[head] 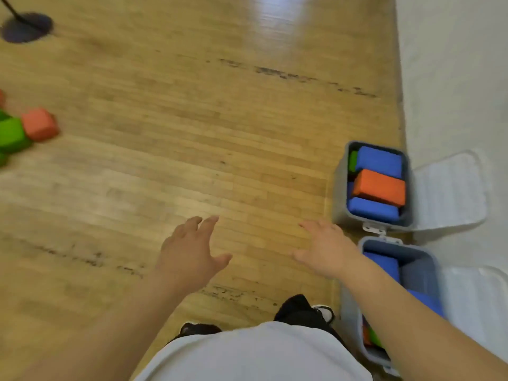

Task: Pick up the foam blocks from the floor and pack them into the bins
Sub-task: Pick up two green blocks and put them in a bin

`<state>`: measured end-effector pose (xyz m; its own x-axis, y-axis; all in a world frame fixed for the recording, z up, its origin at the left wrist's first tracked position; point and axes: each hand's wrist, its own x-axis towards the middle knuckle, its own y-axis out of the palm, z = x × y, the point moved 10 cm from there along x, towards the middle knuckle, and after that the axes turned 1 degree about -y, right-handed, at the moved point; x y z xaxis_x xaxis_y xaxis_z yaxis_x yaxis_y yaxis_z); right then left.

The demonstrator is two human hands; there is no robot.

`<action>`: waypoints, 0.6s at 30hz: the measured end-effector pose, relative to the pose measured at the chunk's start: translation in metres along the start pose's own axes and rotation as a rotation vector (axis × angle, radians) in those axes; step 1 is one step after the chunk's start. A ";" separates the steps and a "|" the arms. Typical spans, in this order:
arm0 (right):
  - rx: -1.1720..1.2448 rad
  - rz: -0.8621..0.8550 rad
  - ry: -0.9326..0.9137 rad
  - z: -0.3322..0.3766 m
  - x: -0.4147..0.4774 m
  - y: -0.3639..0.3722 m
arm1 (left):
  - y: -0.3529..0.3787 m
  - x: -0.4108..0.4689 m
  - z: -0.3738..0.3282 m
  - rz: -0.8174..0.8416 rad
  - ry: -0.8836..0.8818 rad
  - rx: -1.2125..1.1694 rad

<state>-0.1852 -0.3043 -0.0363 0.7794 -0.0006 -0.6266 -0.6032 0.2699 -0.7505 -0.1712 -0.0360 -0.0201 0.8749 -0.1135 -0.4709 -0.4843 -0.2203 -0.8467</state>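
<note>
Two bins are sitting holding blue and orange blocks; my left hand and right hand are hovering spread, empty.

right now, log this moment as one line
left hand open, empty | right hand open, empty | far grey plastic bin nearly full | orange foam block, green foam block on floor

Floor blocks far from bins

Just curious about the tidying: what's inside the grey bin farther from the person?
The far bin holds two blue blocks with an orange block between them on top, and a green block at one edge. Anything beneath them is covered.
</note>
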 end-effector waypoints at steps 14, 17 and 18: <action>-0.660 0.203 -0.922 0.572 -0.046 0.132 | -0.009 -0.277 0.425 -0.327 -0.905 -0.487; -0.717 0.250 -1.017 0.619 -0.042 0.151 | 0.000 -0.295 0.448 -0.339 -1.040 -0.560; -0.720 0.267 -1.041 0.633 -0.038 0.155 | 0.000 -0.296 0.455 -0.339 -1.076 -0.576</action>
<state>-0.2008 0.3474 0.0040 0.1893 0.8060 -0.5608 -0.4614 -0.4311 -0.7754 -0.4334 0.4385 0.0065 0.3747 0.8141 -0.4436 0.0726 -0.5028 -0.8614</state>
